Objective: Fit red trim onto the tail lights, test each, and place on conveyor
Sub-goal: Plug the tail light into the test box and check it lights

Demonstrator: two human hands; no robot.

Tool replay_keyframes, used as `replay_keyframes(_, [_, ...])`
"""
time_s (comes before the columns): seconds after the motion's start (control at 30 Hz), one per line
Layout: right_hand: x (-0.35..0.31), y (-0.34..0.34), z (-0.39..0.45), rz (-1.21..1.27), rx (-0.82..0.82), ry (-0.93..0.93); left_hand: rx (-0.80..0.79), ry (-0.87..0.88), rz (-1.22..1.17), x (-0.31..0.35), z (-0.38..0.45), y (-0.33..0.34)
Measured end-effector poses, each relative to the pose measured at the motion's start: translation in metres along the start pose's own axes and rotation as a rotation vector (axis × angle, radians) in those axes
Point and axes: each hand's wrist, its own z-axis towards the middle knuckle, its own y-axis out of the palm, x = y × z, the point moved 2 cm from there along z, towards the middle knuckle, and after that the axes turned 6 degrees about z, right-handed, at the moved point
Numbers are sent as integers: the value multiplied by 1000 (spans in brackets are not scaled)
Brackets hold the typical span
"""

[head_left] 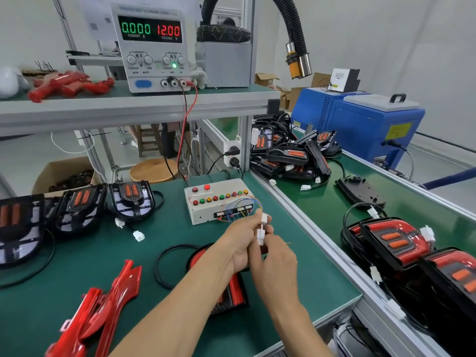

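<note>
At the far left of the green worktop (108, 256) three untrimmed tail lights (77, 207) stand in a row, black housings with orange reflectors, their white plugs lying loose on the mat in front. Nearer the front edge lie loose red trim pieces (103, 313), overlapping one another. On the shelf above sits a pile of more red trim (69, 85), and beside it a power supply (152, 47) whose display reads 0.000 and 12.00. Towards the middle, a tail light with red trim fitted (229, 292) lies flat on the worktop, largely hidden beneath the forearms, its black cable looped to the left. Just above it, the left hand (242, 243) pinches a white connector (264, 219) wired to the test box (219, 202), while the right hand (275, 264) pinches a second white plug (260, 235) directly under it; whether the two are fully mated cannot be told. To the right, on the conveyor (324, 202), finished red-trimmed lights (394, 240) lie near the front and a heap of dark lights (291, 153) lies farther back.
</note>
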Motion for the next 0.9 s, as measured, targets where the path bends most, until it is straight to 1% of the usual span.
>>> replay_keyframes(0.1, [8, -3, 3, -34, -61, 29, 36, 33, 185, 0, 4, -1])
replay_keyframes(0.17, [11, -8, 2, -99, -134, 1, 138, 110, 426, 0, 6, -10])
replay_keyframes(0.23, [13, -16, -1, -109, -143, -47, 238, 197, 678, 6, 3, -25])
replay_keyframes(0.3, [17, -25, -6, -39, -178, -29, 303, 273, 799, 14, -11, -45])
replay_keyframes(0.37, [25, -33, -14, 27, -286, 38, 395, 334, 864, 23, -34, -69])
replay_keyframes(0.43, [32, -40, -24, 29, -421, 83, 546, 385, 984, 28, -58, -92])
replay_keyframes(0.5, [34, -46, -33, -11, -548, 112, 692, 378, 1091, 27, -81, -110])
replay_keyframes(0.53, [34, -48, -37, -36, -592, 116, 723, 348, 1126, 22, -89, -116])
replay_keyframes(0.67, [28, -54, -50, -138, -732, 178, 681, 168, 1293, -11, -109, -127])
replay_keyframes(0.77, [16, -54, -59, -198, -916, 181, 605, 77, 1307, -39, -112, -130])
replay_keyframes(0.83, [8, -46, -68, -204, -1014, 181, 538, 36, 1214, -56, -110, -128])
replay_keyframes(0.9, [1, -37, -78, -128, -1011, 281, 521, 33, 1036, -66, -109, -123])
